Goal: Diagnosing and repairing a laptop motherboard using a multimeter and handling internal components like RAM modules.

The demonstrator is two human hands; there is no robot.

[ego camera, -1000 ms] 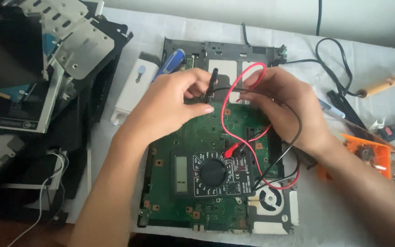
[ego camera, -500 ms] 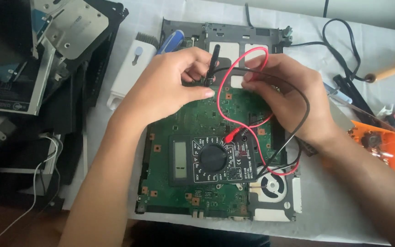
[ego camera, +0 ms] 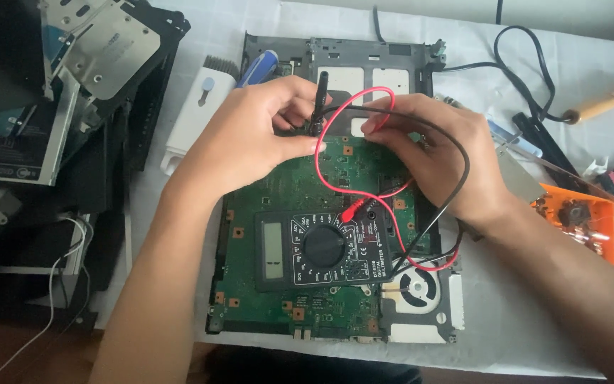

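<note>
Left hand (ego camera: 250, 135) pinches a black probe (ego camera: 319, 99) upright; right hand (ego camera: 431, 153) closes on the red wire (ego camera: 335, 128) (its tip hidden), meter (ego camera: 321, 249) below both.

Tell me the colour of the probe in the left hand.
Black: the probe pinched in the left hand is black, seen best in the head view.

Circuit board (ego camera: 300, 192): dark green, dotted with small orange-copper squares. Multimeter (ego camera: 321, 249): black case, grey screen, black dial ringed with white markings. Leads: one red wire (ego camera: 335, 186), one black wire (ego camera: 456, 178); black probe (ego camera: 319, 96). Bench (ego camera: 527, 313) cover: white. Screwdriver handle (ego camera: 259, 67): blue. Small box (ego camera: 577, 220) at right: orange. Plastic block (ego camera: 197, 114): white with a grey spot. Fan (ego camera: 415, 288): grey in pale housing.
</note>
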